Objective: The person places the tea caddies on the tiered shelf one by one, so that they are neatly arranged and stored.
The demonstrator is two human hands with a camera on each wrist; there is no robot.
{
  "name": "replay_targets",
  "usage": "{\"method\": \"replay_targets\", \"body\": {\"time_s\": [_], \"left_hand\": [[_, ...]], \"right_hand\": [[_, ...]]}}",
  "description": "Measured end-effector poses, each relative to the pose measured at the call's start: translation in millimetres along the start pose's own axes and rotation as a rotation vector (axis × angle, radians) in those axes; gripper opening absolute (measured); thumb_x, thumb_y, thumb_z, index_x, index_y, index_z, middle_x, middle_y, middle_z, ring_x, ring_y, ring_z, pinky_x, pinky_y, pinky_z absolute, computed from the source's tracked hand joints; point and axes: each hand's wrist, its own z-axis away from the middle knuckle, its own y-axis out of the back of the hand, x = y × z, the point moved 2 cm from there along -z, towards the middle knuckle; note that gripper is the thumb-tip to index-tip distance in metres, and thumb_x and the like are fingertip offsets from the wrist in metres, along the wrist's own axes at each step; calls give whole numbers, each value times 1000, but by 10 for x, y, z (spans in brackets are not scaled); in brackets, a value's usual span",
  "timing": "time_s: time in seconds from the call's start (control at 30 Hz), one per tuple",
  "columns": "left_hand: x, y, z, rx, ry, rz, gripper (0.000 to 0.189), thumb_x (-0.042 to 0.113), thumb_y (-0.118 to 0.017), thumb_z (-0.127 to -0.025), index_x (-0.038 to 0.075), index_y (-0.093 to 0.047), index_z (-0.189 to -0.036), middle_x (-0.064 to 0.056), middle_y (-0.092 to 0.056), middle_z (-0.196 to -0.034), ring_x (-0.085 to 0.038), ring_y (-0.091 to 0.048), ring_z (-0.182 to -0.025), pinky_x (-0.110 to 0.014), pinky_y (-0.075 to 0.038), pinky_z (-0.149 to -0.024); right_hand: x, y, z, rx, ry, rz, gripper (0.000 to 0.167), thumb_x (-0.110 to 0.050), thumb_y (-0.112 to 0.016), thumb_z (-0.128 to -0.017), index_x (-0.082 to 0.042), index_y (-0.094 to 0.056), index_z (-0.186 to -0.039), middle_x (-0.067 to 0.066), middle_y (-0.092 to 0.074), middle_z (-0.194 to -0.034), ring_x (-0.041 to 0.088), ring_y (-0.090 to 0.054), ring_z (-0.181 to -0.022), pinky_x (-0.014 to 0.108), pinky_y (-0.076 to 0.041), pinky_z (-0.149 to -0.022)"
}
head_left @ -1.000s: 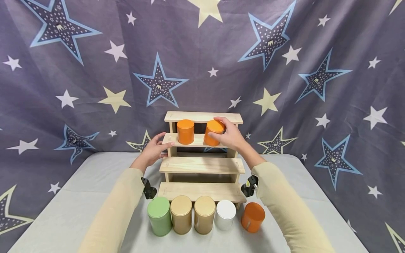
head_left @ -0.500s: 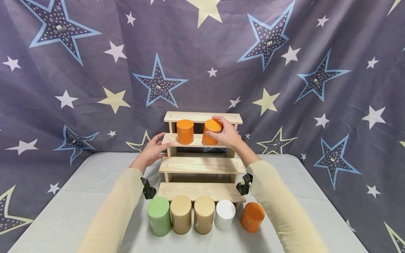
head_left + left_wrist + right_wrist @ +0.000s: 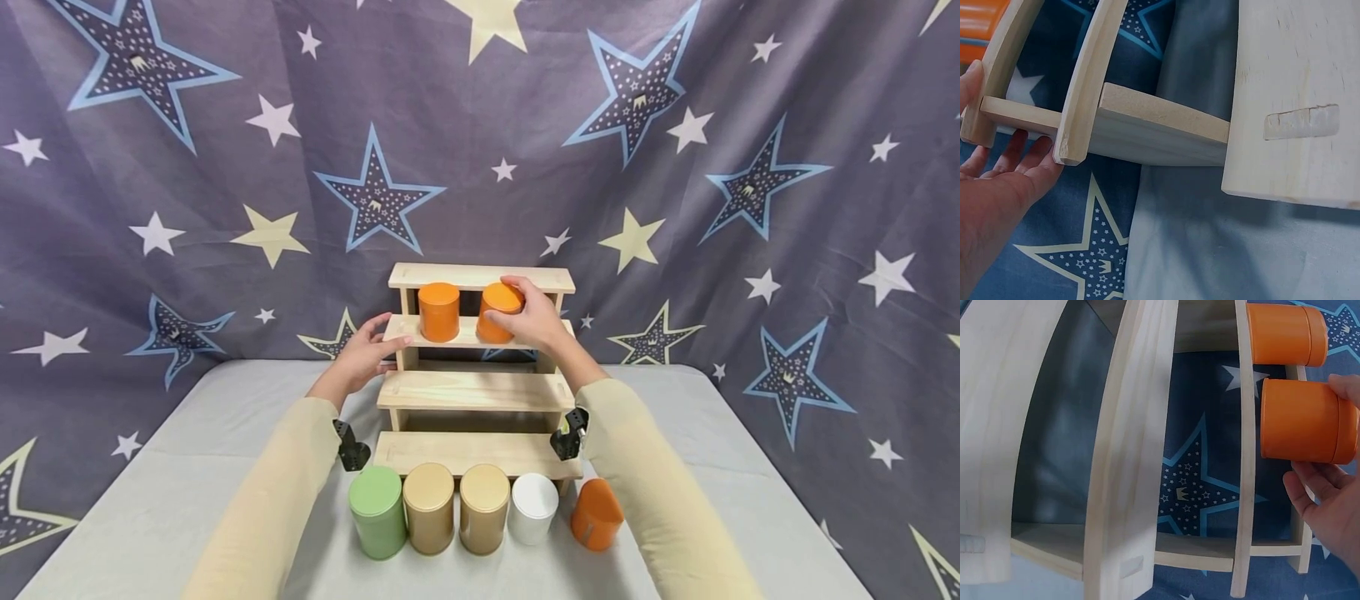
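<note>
My right hand (image 3: 538, 321) grips an orange lidded canister (image 3: 493, 327) from its right side, thumb in front and fingers at the far side. The canister stands upright on the second board from the top of a wooden step rack (image 3: 478, 392). To its left on the same board is another orange canister (image 3: 439, 313), with a narrow gap between them, also seen in the right wrist view. At the rack's left end my left hand (image 3: 360, 357) holds that board's end, thumb over its front edge; in the left wrist view the fingers (image 3: 1040, 149) reach under the side rail.
Before the rack stand a green canister (image 3: 377, 515), two gold canisters (image 3: 429, 510), a white canister (image 3: 533, 510) and an orange canister (image 3: 596, 518) partly covered by the right sleeve. A starry cloth (image 3: 480, 167) hangs close behind the rack. Grey cloth covers the table (image 3: 225, 433).
My right hand has moved slightly left with the orange canister, bringing it closer to the other one on the board. The left hand has stayed on the rack.
</note>
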Motion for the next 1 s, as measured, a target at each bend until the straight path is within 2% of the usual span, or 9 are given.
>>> {"method": "replay_targets", "body": {"time_s": [0.27, 0.47, 0.8, 1.0], "left_hand": [[-15, 8, -6, 2, 1, -9, 85, 25, -66, -88, 22, -9, -151, -19, -23, -153, -37, -36, -134, -55, -38, -104], [-7, 10, -5, 6, 6, -1, 84, 24, -66, -88, 22, -11, -151, -19, -24, -152, -37, -36, -134, -56, -37, -105], [-4, 7, 6, -2, -5, -5, 85, 25, -66, -87, 21, -10, -151, -19, -24, -152, -36, -36, -134, -56, -37, -105], [-8, 2, 2, -2, -5, 14, 83, 23, -66, -88, 22, -12, -151, -18, -25, -152, -36, -37, -134, -56, -37, -105]], "right_hand": [[37, -73, -22, 12, -8, -21, 71, -29, -73, -80, -15, -38, -141, 10, -52, -131, 26, -55, -115, 40, -45, -101], [94, -125, -44, 39, -18, -78, 76, -27, -74, -80, -14, -33, -143, 12, -49, -135, 25, -53, -119, 37, -43, -103], [157, -165, -52, 77, -45, -169, 74, -24, -76, -78, -11, -37, -140, 11, -51, -129, 24, -54, -115, 37, -45, -101], [162, -184, -55, 82, -47, -187, 74, -25, -76, -79, -11, -37, -140, 11, -51, -129, 25, -54, -114, 37, -46, -101]]}}
